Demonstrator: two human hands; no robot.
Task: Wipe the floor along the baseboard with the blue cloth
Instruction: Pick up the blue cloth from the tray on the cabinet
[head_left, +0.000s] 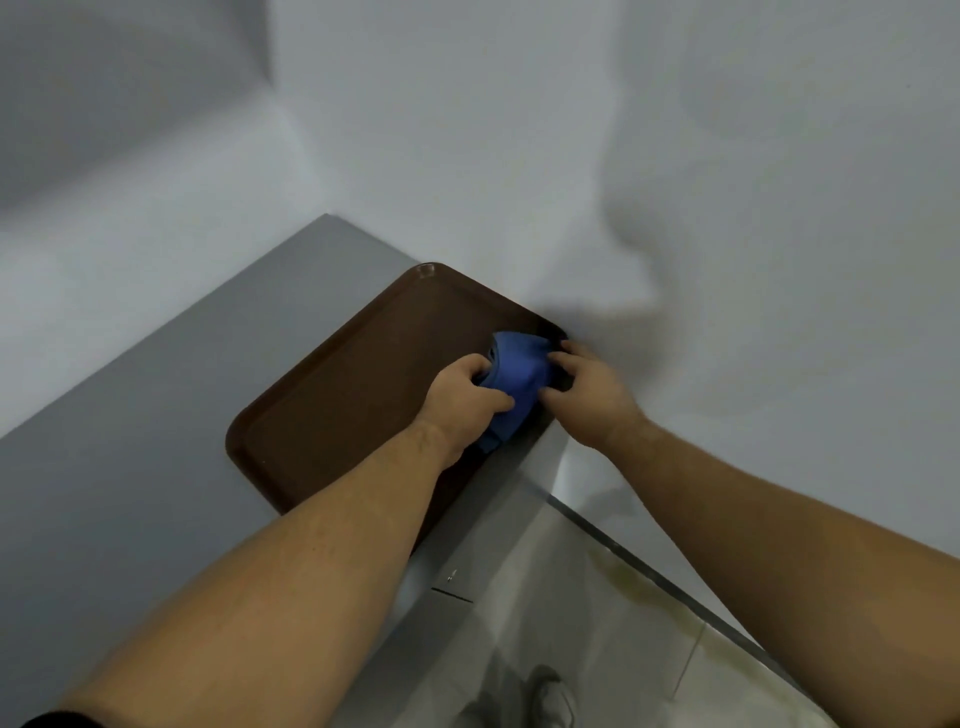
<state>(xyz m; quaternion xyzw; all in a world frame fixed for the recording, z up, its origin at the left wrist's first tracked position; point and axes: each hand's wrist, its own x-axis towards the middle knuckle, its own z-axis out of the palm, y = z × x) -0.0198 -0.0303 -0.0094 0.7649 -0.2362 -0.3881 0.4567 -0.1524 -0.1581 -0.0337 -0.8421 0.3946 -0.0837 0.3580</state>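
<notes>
The blue cloth (517, 387) is held in a two-handed grip at the centre of the frame: the left hand (462, 402) is curled around its left side with the thumb laid over the fabric, and the right hand (587, 389) is closed on its right edge with the fingers bent into the folds. From there the scene is taken from the largest thing down. A pale wall (675, 156) fills the upper half of the frame and runs down the right side. A grey bench (156, 441) occupies the left and lower left, set into the corner of the wall. A brown tray (337, 389) lies on the bench at the middle of the frame, its far corner close to the wall, and the bunched cloth rests on the tray's right end, where it is being gathered. The floor (597, 649), tiled and pale, is seen at the lower centre and lower right, and a dark baseboard (675, 587) is seen as a thin strip running diagonally where floor meets wall. A shoe (553, 701) is partly shown at the bottom edge. As to progress, the task is judged to be at its very start: the cloth is only being picked up at bench height, well apart from the floor, and no wiping can be credited from what is shown. Lifting the cloth, bringing it down to the floor, and wiping along the baseboard are all left to be done.
</notes>
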